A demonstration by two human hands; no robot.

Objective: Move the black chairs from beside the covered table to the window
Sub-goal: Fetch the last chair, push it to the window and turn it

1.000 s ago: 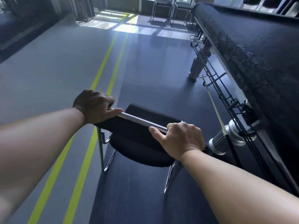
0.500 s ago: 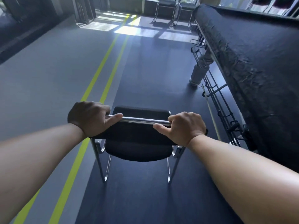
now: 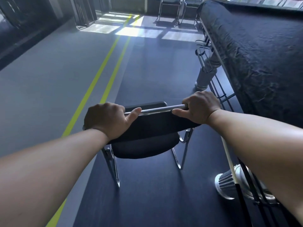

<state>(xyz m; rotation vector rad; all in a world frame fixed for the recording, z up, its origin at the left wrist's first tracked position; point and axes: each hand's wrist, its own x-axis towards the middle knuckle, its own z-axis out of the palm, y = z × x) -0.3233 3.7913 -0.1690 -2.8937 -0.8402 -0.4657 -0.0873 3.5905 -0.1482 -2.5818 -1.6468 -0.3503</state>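
A black chair (image 3: 146,145) with chrome legs is in front of me, seen from behind and above. My left hand (image 3: 106,120) grips the left end of its chrome top rail. My right hand (image 3: 200,107) grips the right end of the same rail. The chair tilts a little, its right side higher. The table covered in black cloth (image 3: 262,54) runs along the right. Two more black chairs (image 3: 171,9) stand at the far end by the window, next to sunlit patches on the floor.
Silver turned table legs (image 3: 205,76) and black metal racks stand along the table's near side, close to my right arm. A pale cue stick (image 3: 228,154) leans there. Two yellow floor lines (image 3: 105,63) run toward the window on the left. A dark wall lies far left.
The chair has swung from angled left to angled slightly right and moved forward along the table. Both hands keep their grip on the rail. The far chairs look nearer.
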